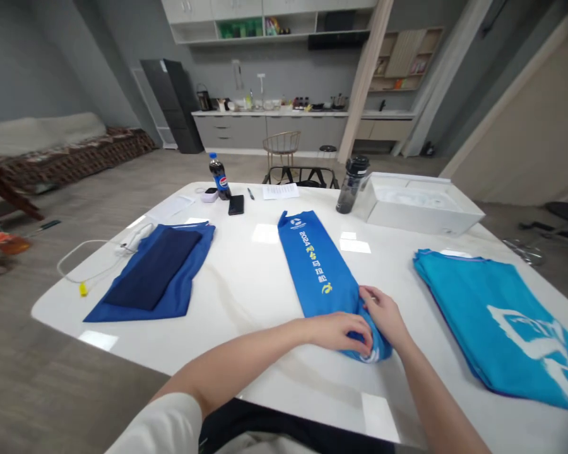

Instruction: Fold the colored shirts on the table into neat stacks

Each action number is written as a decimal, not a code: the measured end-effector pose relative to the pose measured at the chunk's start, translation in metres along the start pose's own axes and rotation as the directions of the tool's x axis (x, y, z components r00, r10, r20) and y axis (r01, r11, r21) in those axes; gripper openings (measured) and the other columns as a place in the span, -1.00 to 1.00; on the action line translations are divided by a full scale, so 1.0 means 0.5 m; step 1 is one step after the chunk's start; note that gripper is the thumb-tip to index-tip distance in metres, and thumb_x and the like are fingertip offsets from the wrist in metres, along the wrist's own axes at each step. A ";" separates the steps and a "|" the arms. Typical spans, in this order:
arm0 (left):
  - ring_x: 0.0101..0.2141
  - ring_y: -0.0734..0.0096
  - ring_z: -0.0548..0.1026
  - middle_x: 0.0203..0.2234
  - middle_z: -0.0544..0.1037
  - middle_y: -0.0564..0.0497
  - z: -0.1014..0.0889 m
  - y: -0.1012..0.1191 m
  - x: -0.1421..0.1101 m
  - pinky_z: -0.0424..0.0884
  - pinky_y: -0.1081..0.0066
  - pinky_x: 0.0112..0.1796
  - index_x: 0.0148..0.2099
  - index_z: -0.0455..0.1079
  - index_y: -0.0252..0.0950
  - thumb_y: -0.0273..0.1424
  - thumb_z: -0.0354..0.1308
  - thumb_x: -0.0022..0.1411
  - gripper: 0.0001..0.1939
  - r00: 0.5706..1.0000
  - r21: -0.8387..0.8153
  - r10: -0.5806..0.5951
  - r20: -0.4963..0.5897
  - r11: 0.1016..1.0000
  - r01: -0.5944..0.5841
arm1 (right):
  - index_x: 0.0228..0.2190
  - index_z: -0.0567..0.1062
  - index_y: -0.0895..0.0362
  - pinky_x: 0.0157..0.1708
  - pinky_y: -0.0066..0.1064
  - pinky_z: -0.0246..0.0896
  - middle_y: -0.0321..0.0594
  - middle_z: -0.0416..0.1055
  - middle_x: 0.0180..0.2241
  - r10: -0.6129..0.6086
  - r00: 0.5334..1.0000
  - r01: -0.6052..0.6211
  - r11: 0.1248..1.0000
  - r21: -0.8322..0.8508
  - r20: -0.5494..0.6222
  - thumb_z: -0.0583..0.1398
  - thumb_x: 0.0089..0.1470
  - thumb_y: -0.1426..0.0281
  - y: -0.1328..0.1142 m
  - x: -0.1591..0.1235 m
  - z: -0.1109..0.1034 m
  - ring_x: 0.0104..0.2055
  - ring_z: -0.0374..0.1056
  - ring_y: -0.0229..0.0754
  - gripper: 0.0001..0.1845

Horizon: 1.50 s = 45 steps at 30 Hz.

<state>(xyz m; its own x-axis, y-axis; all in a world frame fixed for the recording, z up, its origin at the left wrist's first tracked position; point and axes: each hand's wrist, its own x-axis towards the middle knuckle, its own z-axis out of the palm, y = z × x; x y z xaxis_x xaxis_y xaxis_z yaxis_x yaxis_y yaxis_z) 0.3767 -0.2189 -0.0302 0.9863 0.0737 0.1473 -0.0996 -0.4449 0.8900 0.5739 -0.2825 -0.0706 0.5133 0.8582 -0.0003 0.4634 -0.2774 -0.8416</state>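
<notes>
A blue printed shirt, folded into a long narrow strip with white and yellow lettering, lies lengthwise in front of me on the white table. At its near end the fabric is bunched and turned over. My left hand comes across from the left, fingers curled and closed on the bunched end. Close beside it, my right hand grips the right edge of the same end, thumb and fingers pressed on the cloth. Both palms face down, hiding part of the fold.
To the left lie a dark navy folded cloth on a blue one and a white cable. Turquoise shirts are at right. Farther back stand a cola bottle, phone, black drink bottle and white box.
</notes>
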 end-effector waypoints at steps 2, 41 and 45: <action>-0.12 0.35 0.56 -0.19 0.61 -0.02 0.000 -0.015 0.001 0.41 0.39 0.01 -0.20 0.52 -0.25 -0.24 0.18 0.36 -0.80 0.988 0.043 -0.071 -0.134 0.996 0.077 | -0.08 0.58 0.13 -0.22 -0.21 0.36 -0.10 0.57 -0.26 -0.033 0.999 0.035 0.991 -0.131 0.022 0.18 0.11 0.00 0.013 -0.037 -0.013 -0.35 0.47 -0.05 -0.46; -0.13 0.17 0.49 -0.36 0.55 -0.11 -0.161 -0.143 0.154 0.24 0.18 0.05 -0.37 0.33 -0.22 -0.50 0.24 0.20 -0.84 0.577 -0.141 -0.325 -0.750 0.930 0.340 | -0.21 0.61 0.09 -0.15 -0.25 0.40 -0.16 0.60 -0.18 -0.275 0.944 0.254 0.958 0.133 0.183 0.16 0.16 0.28 -0.072 -0.028 0.093 -0.24 0.49 -0.11 -0.73; -0.35 0.34 0.49 -0.42 0.51 0.01 -0.211 -0.138 0.107 0.42 0.33 -0.19 -0.27 0.34 -0.22 -0.23 0.04 0.38 -0.79 0.516 -0.375 -0.370 -0.772 0.922 0.100 | -0.12 0.56 0.15 -0.29 -0.27 0.41 -0.12 0.58 -0.24 -0.013 0.996 0.028 0.985 0.173 -0.090 0.21 0.12 0.06 -0.059 0.032 0.086 -0.43 0.43 -0.17 -0.54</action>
<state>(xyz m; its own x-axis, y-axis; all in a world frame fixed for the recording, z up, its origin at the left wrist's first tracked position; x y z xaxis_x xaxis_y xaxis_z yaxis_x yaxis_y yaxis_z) 0.4227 -0.0903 -0.0381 0.4447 0.8921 0.0796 -0.0422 -0.0679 0.9968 0.5373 -0.2422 -0.0689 0.5700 0.8195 0.0591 0.3458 -0.1740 -0.9220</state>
